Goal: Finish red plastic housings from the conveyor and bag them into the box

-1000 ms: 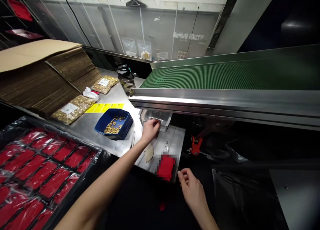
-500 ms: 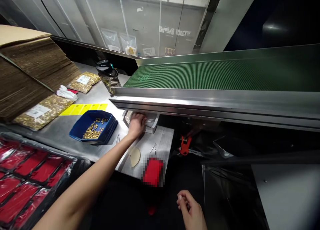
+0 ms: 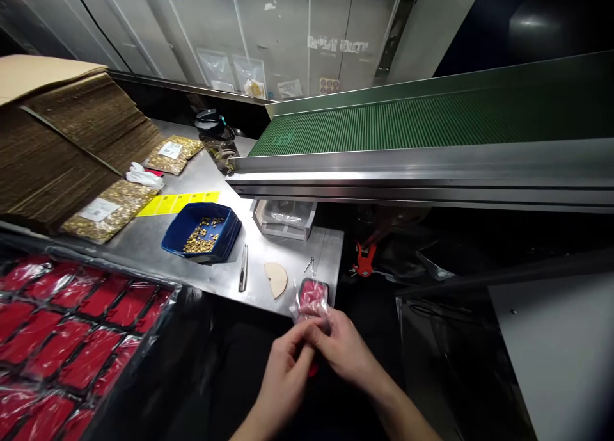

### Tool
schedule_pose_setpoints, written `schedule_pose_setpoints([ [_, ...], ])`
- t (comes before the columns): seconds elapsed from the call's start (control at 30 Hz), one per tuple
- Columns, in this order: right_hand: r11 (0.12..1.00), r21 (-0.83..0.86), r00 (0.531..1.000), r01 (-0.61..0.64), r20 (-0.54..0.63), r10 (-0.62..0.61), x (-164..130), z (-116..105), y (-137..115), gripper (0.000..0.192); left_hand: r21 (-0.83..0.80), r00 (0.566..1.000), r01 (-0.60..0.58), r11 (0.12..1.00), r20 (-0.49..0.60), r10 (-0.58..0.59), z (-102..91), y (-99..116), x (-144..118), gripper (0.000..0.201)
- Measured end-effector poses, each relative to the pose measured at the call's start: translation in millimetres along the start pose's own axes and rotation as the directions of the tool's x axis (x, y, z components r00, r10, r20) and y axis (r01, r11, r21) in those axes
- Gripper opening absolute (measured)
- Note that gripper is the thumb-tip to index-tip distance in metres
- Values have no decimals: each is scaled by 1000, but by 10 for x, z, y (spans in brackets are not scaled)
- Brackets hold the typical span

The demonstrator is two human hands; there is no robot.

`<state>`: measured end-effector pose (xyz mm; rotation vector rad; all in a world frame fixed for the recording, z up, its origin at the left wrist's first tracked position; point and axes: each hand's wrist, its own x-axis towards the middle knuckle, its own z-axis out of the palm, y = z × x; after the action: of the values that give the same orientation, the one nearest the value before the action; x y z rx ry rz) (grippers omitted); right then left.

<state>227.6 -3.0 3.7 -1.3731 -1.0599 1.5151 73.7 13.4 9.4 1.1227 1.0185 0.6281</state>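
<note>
My left hand [image 3: 289, 364] and my right hand [image 3: 344, 346] meet just in front of the table's edge, fingers closed together. Between them they pinch a clear plastic bag [image 3: 298, 310], which spreads beyond the fingertips. Behind and partly under the bag lies a red item with a black border [image 3: 314, 290], at the corner of the metal table [image 3: 259, 249]. Next to it are a small metal hook [image 3: 311, 265] and a cream-coloured half-round piece [image 3: 277, 280]. A grey tray [image 3: 286, 232] with clear bags in it stands farther back.
A blue bin [image 3: 178, 239] holds small gold-coloured pieces, with tweezers [image 3: 244, 268] beside it. The green conveyor [image 3: 364, 130] runs above the table's right side. At left are a box of red wrapped items [image 3: 67, 338], stacked cardboard [image 3: 71, 140] and an orange-handled tool [image 3: 365, 260] hangs right.
My left hand has left the grey tray and come down to my right hand. Both now hold a clear bag over the red item. The view has shifted slightly.
</note>
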Motion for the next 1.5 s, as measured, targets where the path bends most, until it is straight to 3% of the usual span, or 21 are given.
schedule_pose_setpoints([
  [0.07, 988, 144, 999, -52, 0, 53, -110, -13, 136, 51, -58, 998, 56, 997, 33, -54, 9, -112, -194, 34],
  [0.2, 930, 317, 981, -185, 4, 194, -483, -76, 321, 52, 114, 975, -5, 994, -221, 30, -122, -236, -330, 32],
  [0.23, 914, 336, 973, -228, 48, 225, -568, -86, 335, 53, 104, 977, 3, 995, -211, 19, -140, -245, -315, 39],
  [0.3, 890, 349, 953, -295, 174, 248, -691, -98, 342, 52, -38, 995, 96, 995, 36, -95, -124, -251, -255, 56],
  [0.37, 877, 347, 934, -331, 253, 253, -749, -117, 354, 49, -124, 927, 217, 968, 336, -165, -52, -267, -192, 56],
  [0.4, 876, 337, 928, -345, 258, 267, -760, -136, 370, 49, -115, 903, 238, 964, 391, -176, -12, -285, -168, 50],
  [0.43, 875, 325, 927, -358, 234, 293, -765, -162, 396, 49, -84, 909, 230, 970, 374, -183, 21, -311, -149, 44],
  [0.53, 863, 298, 911, -408, 77, 405, -778, -269, 510, 53, 31, 978, 170, 985, 119, -173, 23, -427, -119, 42],
  [0.6, 858, 280, 894, -430, 5, 447, -795, -325, 587, 53, 61, 983, 183, 981, 16, -184, -59, -512, -113, 46],
  [0.77, 844, 265, 882, -466, 65, 466, -732, -239, 653, 55, -28, 957, 269, 963, -110, -270, -379, -741, -179, 44],
  [0.87, 852, 290, 894, -435, 29, 447, -596, -91, 662, 57, -15, 920, 339, 941, -206, -334, -588, -878, -311, 49],
  [0.93, 863, 301, 902, -406, -17, 431, -507, 5, 697, 56, 135, 904, 341, 930, -318, -285, -705, -921, -433, 48],
  [1.0, 876, 293, 910, -383, -42, 412, -441, 96, 750, 50, 359, 888, 287, 888, -446, -107, -758, -901, -551, 41],
  [1.03, 888, 271, 915, -372, -58, 400, -418, 140, 776, 47, 456, 883, 247, 855, -470, -5, -749, -868, -597, 37],
  [1.1, 920, 171, 924, -353, -90, 371, -391, 225, 805, 41, 541, 922, 147, 828, -378, 83, -658, -776, -640, 29],
  [1.17, 941, 52, 939, -334, -73, 337, -382, 297, 794, 36, 470, 989, 63, 881, -146, 7, -505, -685, -610, 28],
  [1.27, 944, -90, 948, -316, 13, 318, -396, 334, 735, 32, 350, 986, 78, 933, 111, -124, -327, -623, -487, 23],
  [1.3, 936, -158, 948, -313, 6, 318, -409, 320, 716, 32, 359, 982, 84, 929, 127, -138, -313, -625, -446, 16],
  [1.37, 876, -367, 950, -312, -124, 287, -447, 262, 689, 33, 441, 989, 80, 894, 78, -127, -360, -653, -384, 17],
  [1.43, 755, -564, 937, -333, -289, 197, -497, 194, 666, 30, 539, 995, 102, 836, -51, -88, -455, -691, -352, 18],
  [1.5, 664, -671, 928, -330, -359, 99, -546, 155, 632, 28, 622, 984, 139, 771, -176, -35, -521, -723, -341, 17],
])
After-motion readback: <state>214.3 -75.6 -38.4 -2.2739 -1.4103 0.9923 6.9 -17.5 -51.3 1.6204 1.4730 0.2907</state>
